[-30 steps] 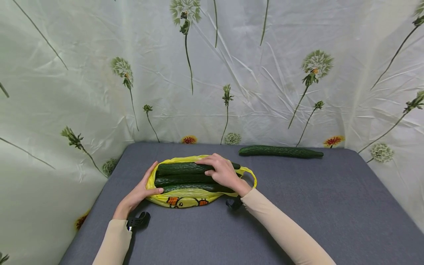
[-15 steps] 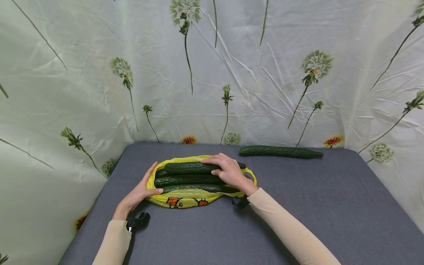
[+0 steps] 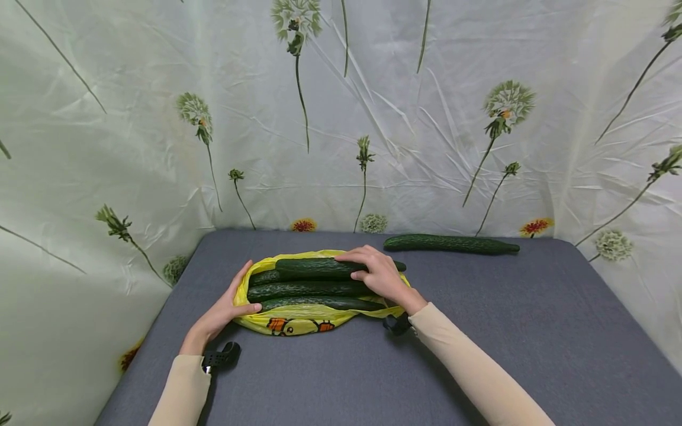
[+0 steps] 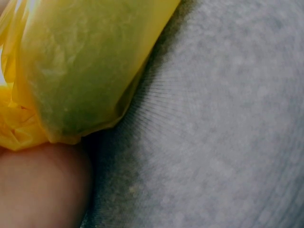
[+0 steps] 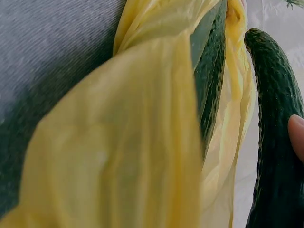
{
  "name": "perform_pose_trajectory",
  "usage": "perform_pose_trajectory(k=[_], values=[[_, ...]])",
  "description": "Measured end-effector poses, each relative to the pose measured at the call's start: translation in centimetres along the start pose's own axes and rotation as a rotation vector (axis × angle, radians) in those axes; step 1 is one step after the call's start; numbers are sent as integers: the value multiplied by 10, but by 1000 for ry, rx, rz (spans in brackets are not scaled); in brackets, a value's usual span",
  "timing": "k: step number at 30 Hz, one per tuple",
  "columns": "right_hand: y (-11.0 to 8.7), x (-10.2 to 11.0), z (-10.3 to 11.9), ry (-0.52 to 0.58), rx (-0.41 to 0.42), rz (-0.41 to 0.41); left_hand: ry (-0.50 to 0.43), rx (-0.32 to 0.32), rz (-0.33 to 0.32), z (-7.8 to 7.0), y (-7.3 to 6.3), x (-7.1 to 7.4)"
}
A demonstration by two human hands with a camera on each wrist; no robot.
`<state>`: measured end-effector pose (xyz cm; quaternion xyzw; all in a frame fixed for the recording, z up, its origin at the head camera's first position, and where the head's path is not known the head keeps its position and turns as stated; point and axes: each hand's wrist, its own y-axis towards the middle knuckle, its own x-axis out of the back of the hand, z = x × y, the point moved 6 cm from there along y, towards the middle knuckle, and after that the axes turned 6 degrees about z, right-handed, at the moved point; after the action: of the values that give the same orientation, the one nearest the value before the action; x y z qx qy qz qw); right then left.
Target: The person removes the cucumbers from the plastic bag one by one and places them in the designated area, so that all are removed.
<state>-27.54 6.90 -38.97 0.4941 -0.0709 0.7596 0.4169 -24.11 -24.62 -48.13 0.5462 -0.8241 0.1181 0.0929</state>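
A yellow plastic bag with an orange-and-black print lies on its side, its mouth spread wide over several dark green cucumbers. My left hand holds the bag's left end, thumb over the rim beside a cucumber tip. In the left wrist view, a rounded cucumber end shows through the bag's thin plastic above a blurred fingertip. From above, my right hand grips the rearmost cucumber, whose right tip extends past the hand. The right wrist view shows that cucumber beside the yellow plastic.
Another cucumber lies near the back edge of the grey cloth-covered table, right of the bag. Behind and to the left hangs a pale curtain printed with dandelions.
My right hand has moved right, sliding the gripped cucumber with it. The cucumber's left end has left the bag's left side, exposing one beneath. My left hand stays put.
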Motion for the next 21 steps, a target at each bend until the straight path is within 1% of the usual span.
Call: perform_pose_trajectory(k=[11,21], values=[[-14,8,-17,10,-26,-6,0,4,-2,0,0,-1],[-31,14,-32,33,-71,-39,4,9,-3,-1,-1,-1]])
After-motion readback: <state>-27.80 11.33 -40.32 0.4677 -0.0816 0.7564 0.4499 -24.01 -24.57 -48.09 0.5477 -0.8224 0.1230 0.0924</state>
